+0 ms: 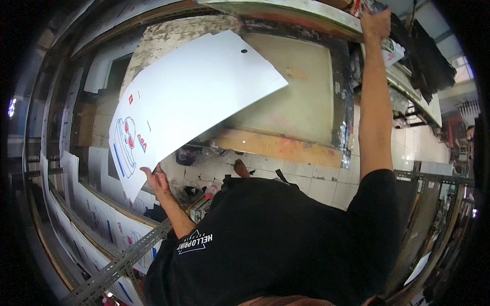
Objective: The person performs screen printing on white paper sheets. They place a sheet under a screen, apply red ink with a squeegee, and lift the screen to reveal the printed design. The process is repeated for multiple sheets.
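- White sheet (199,92): held up over the left part of the frame (341,102), printed end past the frame's left side.
- Left hand (158,179), lower left of frame: thumb and fingers pinch the sheet's near edge.
- Right hand (376,24), beyond frame's upper right corner: fingers curled; cannot tell around what.
- Progress, judged: printing on this sheet looks done; it is not yet set down. Similar printed sheets (120,227) are lower left of frame. Number left: cannot tell.
- Writing: red-and-blue lettering (142,143) beside a blue-outlined drawing (127,148); white lettering with triangle on the black shirt (286,229), below frame.
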Tool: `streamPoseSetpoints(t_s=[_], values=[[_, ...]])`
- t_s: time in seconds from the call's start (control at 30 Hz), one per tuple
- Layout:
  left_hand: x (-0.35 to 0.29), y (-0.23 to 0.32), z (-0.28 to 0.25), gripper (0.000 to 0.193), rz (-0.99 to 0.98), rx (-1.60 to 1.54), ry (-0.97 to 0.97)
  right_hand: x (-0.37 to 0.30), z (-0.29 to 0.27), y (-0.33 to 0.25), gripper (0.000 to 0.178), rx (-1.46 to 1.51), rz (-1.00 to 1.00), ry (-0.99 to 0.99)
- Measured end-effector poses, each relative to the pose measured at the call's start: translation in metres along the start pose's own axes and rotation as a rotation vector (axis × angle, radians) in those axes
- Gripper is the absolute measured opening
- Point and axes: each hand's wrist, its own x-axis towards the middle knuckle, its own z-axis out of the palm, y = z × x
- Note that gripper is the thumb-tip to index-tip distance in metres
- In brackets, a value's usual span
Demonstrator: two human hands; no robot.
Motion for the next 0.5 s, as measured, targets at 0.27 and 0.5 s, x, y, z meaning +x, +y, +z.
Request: streamPoseSetpoints(t_s=[0.27, 0.5], values=[[-0.075, -0.02, -0.008, 0.041, -0.126, 0.239, 0.218, -0.002, -0.012, -0.029, 0.082, 0.071, 0.068, -0.013], [-0.125, -0.004, -0.033, 0.054, -0.115, 0.581, 0.533, -0.004, -0.023, -0.043, 0.079, 0.094, 0.059, -0.046]])
